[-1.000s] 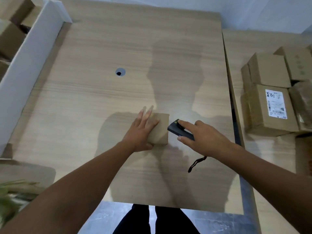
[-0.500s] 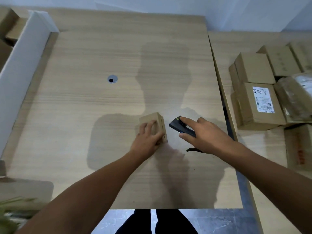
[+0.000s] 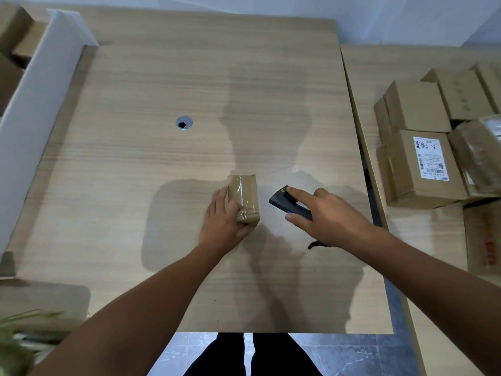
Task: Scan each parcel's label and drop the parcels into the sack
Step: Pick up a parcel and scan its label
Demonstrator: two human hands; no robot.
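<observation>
A small brown cardboard parcel (image 3: 244, 196), taped along its seam, stands tipped up on its edge on the wooden table (image 3: 162, 172). My left hand (image 3: 221, 217) grips it from the left and from below. No label shows on the side facing me. My right hand (image 3: 322, 215) holds a dark handheld scanner (image 3: 284, 200) just to the right of the parcel, its front end aimed at it, a short gap between them. The scanner's black strap (image 3: 315, 244) hangs under my wrist. No sack is clearly in view.
A second table (image 3: 406, 240) on the right carries a stack of several cardboard boxes (image 3: 417, 164), one with a white label (image 3: 431, 158). A white partition (image 3: 35, 109) runs along the left, more boxes behind it. The table has a cable hole (image 3: 184, 122).
My left hand has turned the parcel from lying flat up onto its edge, so the taped side now faces up. My right hand with the scanner has stayed beside it.
</observation>
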